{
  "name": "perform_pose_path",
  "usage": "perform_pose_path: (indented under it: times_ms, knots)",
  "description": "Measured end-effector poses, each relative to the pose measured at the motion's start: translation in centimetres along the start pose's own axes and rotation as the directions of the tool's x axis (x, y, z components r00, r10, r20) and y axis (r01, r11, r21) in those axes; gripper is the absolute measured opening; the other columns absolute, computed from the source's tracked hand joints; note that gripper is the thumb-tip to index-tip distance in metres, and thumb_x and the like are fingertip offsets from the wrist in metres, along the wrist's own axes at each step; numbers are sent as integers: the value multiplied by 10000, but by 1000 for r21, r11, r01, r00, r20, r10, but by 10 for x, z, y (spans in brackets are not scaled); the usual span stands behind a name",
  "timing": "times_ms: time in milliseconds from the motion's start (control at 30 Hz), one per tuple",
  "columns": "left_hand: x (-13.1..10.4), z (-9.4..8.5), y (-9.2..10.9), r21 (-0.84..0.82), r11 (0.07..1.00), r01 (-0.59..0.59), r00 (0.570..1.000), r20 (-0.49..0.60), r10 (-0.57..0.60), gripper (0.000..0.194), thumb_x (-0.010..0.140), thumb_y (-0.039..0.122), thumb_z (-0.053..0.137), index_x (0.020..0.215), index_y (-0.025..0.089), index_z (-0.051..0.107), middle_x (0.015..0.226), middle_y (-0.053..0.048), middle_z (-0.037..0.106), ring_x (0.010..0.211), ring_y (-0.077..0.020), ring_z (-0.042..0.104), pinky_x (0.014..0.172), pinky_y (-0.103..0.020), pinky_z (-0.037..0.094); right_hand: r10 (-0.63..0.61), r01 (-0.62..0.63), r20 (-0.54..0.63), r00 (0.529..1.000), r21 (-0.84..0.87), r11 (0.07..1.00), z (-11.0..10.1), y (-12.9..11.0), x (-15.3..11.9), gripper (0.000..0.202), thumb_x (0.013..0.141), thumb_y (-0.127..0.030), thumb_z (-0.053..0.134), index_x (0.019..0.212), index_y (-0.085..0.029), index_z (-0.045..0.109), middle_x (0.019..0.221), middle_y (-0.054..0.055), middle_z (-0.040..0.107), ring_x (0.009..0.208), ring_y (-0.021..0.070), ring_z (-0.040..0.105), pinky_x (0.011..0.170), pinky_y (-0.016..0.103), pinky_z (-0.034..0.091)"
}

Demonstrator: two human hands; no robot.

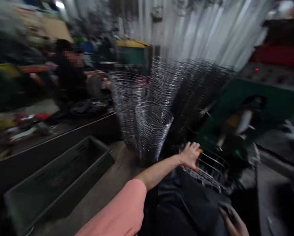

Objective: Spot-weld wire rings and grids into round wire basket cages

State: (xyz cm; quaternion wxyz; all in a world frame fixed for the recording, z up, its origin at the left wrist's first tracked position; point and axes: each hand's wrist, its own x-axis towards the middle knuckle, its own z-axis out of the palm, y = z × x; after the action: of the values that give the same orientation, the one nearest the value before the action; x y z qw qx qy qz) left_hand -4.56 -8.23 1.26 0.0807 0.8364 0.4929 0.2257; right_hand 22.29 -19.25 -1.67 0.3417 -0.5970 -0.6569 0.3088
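Observation:
My left hand reaches out over the near edge of a wire basket, its fingers spread and the fingertips orange. Whether it touches the wire is blurred. Lower right, my right hand is beside the dark cloth over my lap; its fingers are smeared and something dark shows near them. Ahead of my left arm stands a stack of round wire frames, with a taller stack just behind it to the left.
A long green bin lies at the left. To the right is a green machine with a red light. More wire stacks rise at the back. A person in dark clothes sits at the back left.

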Motion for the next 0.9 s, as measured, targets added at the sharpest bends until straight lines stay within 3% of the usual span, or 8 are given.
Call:
perform_pose_path:
  times_ms: [67, 233, 300, 367, 500, 733, 900]
  knots:
    - [-3, -4, 14, 0, 1000, 11, 1000, 7, -11, 925, 467, 436, 803, 1237, 41, 477, 1403, -278, 325, 1311, -450, 235, 1092, -569, 83, 35, -47, 170, 985, 73, 996, 5, -25, 0, 417, 652, -596, 618, 779, -208, 702, 804, 78, 701, 855, 286, 645, 763, 343, 528]
    - [5, -4, 35, 75, 997, 17, 1000, 14, -18, 906, 498, 380, 769, 1283, 63, 449, 1446, -254, 289, 1344, -433, 206, 1111, -542, 28, 3, -73, 360, 933, 183, 980, -1, -60, 41, 294, 768, -366, 560, 922, -159, 701, 837, 50, 700, 789, 203, 641, 738, 310, 510]
    - [8, -3, 42, 105, 995, 0, 1000, 28, -3, 891, 506, 384, 763, 1273, 49, 458, 1448, -263, 281, 1344, -439, 204, 1107, -562, 31, -22, -11, 338, 941, 97, 995, 2, -63, 57, 254, 801, -258, 529, 960, -142, 690, 868, 48, 698, 806, 182, 637, 762, 296, 495]
    - [10, -3, 47, 131, 991, -13, 999, 50, 7, 890, 515, 393, 756, 1270, 30, 455, 1445, -281, 273, 1344, -446, 201, 1098, -587, 51, -69, 97, 253, 965, -99, 990, 9, -64, 71, 234, 829, -184, 511, 977, -126, 683, 914, 71, 691, 861, 185, 630, 798, 293, 475]
    - [19, -3, 48, 149, 989, 12, 996, 82, -24, 898, 517, 393, 743, 1277, 22, 442, 1436, -286, 287, 1341, -433, 227, 1095, -581, 130, -173, 243, 188, 967, -471, 848, 23, -65, 89, 216, 888, -188, 519, 1035, -142, 671, 995, 109, 666, 925, 199, 619, 801, 278, 454]
    - [38, 3, 29, 104, 992, 69, 990, 119, -81, 897, 519, 404, 734, 1289, 60, 429, 1438, -252, 299, 1343, -419, 240, 1102, -561, 175, -268, 420, 363, 892, -452, 787, 16, -51, 103, 280, 861, -266, 598, 1131, -202, 634, 1065, 61, 647, 947, 182, 621, 756, 246, 459]
    - [50, 9, 20, 51, 993, 104, 983, 146, -111, 891, 498, 377, 747, 1284, 109, 426, 1446, -228, 301, 1349, -422, 227, 1099, -571, 182, -206, 389, 388, 898, -483, 784, 13, -46, 115, 327, 811, -144, 599, 1121, -236, 642, 1053, 40, 652, 932, 178, 622, 741, 242, 458]
